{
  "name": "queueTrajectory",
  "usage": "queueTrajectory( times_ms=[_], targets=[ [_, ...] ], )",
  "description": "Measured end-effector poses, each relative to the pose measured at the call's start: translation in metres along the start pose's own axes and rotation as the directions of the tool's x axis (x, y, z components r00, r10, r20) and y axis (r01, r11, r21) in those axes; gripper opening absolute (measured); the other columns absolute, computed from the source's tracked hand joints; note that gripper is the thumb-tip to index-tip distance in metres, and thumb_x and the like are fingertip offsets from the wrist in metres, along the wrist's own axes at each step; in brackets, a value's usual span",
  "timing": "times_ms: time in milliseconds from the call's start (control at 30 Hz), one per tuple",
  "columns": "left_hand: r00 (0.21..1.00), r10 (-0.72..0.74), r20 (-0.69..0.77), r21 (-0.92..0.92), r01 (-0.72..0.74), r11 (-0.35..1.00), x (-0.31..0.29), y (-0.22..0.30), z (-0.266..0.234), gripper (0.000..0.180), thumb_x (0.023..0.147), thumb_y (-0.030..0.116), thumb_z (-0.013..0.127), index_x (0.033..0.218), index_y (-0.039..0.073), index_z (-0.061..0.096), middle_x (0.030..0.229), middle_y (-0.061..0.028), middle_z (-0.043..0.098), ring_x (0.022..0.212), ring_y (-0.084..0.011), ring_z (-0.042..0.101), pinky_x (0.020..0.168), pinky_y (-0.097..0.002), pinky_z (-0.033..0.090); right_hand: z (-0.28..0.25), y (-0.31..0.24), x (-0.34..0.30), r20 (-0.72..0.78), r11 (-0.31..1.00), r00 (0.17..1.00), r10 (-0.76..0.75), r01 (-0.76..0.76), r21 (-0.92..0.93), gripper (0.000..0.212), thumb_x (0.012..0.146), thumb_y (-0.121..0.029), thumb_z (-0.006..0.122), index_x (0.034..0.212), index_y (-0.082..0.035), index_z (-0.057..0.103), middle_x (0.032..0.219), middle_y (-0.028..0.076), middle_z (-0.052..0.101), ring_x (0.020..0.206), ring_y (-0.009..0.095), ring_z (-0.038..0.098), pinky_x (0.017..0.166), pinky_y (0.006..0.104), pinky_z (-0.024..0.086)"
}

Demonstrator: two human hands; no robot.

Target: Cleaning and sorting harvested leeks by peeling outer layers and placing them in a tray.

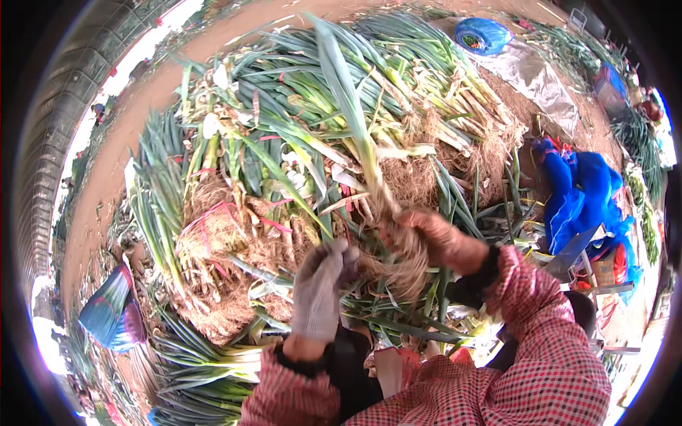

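Note:
My right hand [442,240] is closed around the lower end of a large green onion [361,131], just above its roots. The stalk stands tilted, leaves pointing up and away, and its pale roots [401,273] hang blurred below my fingers. My left hand [317,290], in a grey glove, is beside the roots with its fingers curled together. What it holds, if anything, is hidden. Beyond both hands spreads a big heap of green onions [298,92]. Bundles tied with pink-red bands [206,224] lie at its left, roots toward me.
More green onions [206,373] lie at the lower left near a blue-and-purple bag [114,312]. Blue netting [579,188] is piled to the right by a metal-framed stand [579,255]. Farther back are a rolled blue bundle [483,35] and a pale sheet [533,78].

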State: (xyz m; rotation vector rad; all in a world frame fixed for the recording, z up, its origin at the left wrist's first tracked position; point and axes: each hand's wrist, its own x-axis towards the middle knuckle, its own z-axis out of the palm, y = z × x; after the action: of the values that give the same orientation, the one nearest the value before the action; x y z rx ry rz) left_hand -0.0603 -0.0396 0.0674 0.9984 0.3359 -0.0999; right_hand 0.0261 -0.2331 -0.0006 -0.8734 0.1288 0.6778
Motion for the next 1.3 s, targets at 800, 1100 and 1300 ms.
queueTrajectory(
  times_ms=[800,1100,1300],
  targets=[
    [0.958,0.249,0.144,-0.600,-0.116,0.792,0.043,-0.005,0.021,0.079,0.076,0.067,0.049,0.132,0.013,0.032,0.125,-0.0087,0.043,0.111,-0.0277,0.042,0.096,-0.0440,0.036,0.094,-0.023,-0.136,-0.026,-0.301,0.928,-0.373,-0.147,-0.942,0.062,0.075,-0.046,0.065,0.107,0.002,0.041,0.091,0.022,0.051,0.086,0.033,0.054,0.071,0.0427,0.043],
    [0.945,0.320,0.072,-0.459,-0.253,0.851,0.064,-0.006,-0.005,0.070,0.081,0.060,0.049,0.123,0.005,0.041,0.110,-0.0159,0.050,0.100,-0.0262,0.051,0.087,-0.0414,0.043,0.123,-0.008,-0.045,0.359,-0.412,0.850,-0.385,0.189,-0.891,0.042,0.086,-0.038,0.053,0.089,0.004,0.050,0.071,0.018,0.053,0.066,0.032,0.055,0.057,0.0386,0.043],
    [0.987,0.142,0.075,-0.647,-0.060,0.760,0.037,0.014,0.021,0.047,0.083,0.054,0.051,0.099,0.010,0.055,0.086,-0.0080,0.058,0.074,-0.0230,0.055,0.067,-0.0377,0.047,0.065,-0.009,-0.004,0.460,-0.169,0.733,-0.501,0.439,-0.883,0.033,0.092,-0.028,0.044,0.094,0.003,0.057,0.080,0.018,0.058,0.072,0.027,0.054,0.065,0.0365,0.042]
  ],
)
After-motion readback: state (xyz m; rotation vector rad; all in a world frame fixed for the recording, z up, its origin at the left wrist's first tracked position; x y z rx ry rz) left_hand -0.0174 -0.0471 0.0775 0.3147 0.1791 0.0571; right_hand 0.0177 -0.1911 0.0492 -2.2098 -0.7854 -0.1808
